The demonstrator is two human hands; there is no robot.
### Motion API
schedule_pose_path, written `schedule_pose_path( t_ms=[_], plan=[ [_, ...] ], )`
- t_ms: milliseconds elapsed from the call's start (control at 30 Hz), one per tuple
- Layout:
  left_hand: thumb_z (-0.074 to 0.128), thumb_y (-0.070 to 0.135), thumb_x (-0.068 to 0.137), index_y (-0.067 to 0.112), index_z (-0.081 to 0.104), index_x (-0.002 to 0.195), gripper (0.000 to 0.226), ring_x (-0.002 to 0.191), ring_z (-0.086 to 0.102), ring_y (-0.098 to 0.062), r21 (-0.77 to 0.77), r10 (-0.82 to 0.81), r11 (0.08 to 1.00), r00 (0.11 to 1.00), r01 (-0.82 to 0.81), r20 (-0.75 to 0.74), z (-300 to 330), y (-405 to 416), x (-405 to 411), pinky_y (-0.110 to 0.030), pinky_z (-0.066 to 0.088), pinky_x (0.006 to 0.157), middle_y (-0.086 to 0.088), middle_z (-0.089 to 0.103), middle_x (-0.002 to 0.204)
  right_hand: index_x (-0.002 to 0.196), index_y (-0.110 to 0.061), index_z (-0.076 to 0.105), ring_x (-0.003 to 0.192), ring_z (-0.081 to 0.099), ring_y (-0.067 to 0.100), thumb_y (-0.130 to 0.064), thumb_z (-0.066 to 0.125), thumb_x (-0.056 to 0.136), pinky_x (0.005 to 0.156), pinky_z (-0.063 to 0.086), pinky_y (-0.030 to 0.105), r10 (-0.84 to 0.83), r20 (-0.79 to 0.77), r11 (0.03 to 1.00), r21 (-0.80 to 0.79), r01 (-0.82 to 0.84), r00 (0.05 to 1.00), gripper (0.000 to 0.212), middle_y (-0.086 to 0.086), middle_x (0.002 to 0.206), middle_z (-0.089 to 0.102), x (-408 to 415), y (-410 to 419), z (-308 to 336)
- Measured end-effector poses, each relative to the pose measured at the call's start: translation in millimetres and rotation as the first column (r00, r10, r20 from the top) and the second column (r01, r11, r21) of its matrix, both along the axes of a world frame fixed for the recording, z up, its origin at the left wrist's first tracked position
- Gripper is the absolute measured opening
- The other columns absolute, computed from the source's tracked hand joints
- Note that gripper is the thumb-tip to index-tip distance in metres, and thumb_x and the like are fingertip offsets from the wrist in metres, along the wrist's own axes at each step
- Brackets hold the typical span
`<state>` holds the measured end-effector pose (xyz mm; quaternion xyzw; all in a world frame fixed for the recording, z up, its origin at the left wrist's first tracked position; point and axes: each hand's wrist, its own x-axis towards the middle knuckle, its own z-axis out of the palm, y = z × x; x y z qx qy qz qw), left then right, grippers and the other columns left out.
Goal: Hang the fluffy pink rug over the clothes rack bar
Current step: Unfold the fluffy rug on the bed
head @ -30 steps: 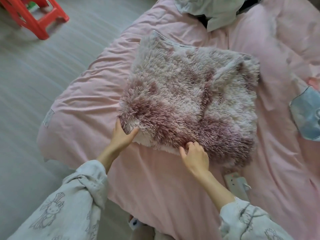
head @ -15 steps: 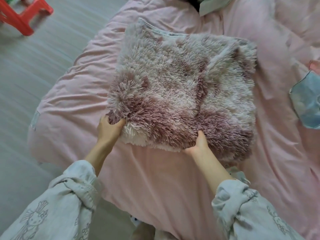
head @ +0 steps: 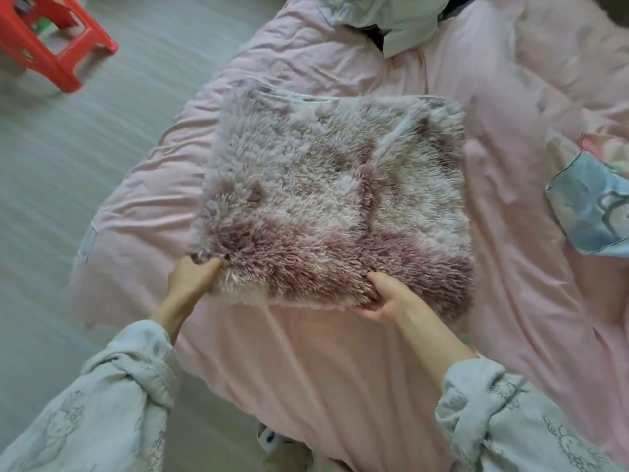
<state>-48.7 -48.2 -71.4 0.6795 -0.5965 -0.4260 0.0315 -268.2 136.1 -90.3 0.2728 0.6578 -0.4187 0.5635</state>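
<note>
The fluffy pink rug [head: 326, 199] lies folded into a thick square on the pink bedcover [head: 306, 369]. Its pile is pale pink with darker mauve patches. My left hand [head: 190, 281] grips the rug's near left corner, thumb on top and fingers underneath. My right hand [head: 388, 298] holds the near edge further right, thumb pressed into the pile and fingers curled under the fold. No clothes rack is in view.
A red plastic stool [head: 58, 42] stands on the grey floor [head: 51, 165] at the upper left. A pale green cloth [head: 391, 22] lies at the bed's far end. A blue patterned pillow [head: 592, 212] sits at the right edge.
Both hands have slid under the rug's near edge and closed on it. The near edge is lifted slightly off the bedcover.
</note>
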Motion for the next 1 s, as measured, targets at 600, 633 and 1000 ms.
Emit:
schedule_pose_path(
  t_ms=[600,633,1000],
  plan=[
    [0.045,0.029,0.088,0.019,0.030,0.139,0.054,0.141,0.016,-0.032,-0.199,-0.511,0.758,0.755,0.621,0.412,-30,-108,-177,-0.056,0.019,0.113,-0.013,0.017,0.153,0.137,-0.006,0.043,0.134,0.035,0.031,-0.031,0.042,0.094,0.111,0.031,0.043,0.705,-0.684,0.450,0.634,-0.629,-0.186,0.049,0.016,0.141,0.043,-169,-176,11],
    [0.043,0.031,0.089,0.021,0.027,0.141,0.055,0.143,0.011,-0.031,-0.194,-0.508,0.759,0.751,0.622,0.421,-33,-115,-184,-0.058,0.016,0.113,-0.011,0.013,0.155,0.138,-0.006,0.040,0.137,0.031,0.030,-0.031,0.042,0.095,0.114,0.026,0.043,0.710,-0.662,0.416,0.671,-0.614,-0.241,0.050,0.015,0.144,0.040,-178,-186,6],
    [0.068,0.058,0.065,0.012,0.027,0.140,0.097,0.127,0.044,-0.031,-0.256,0.010,0.966,0.997,-0.029,-0.075,-74,-182,-196,-0.041,0.038,0.106,-0.013,0.044,0.140,0.152,-0.018,0.003,0.149,0.001,0.025,-0.057,0.042,0.086,0.114,-0.005,0.064,0.818,-0.390,0.076,0.802,-0.592,-0.423,0.085,0.000,0.161,0.003,-249,-258,-41]
  ],
)
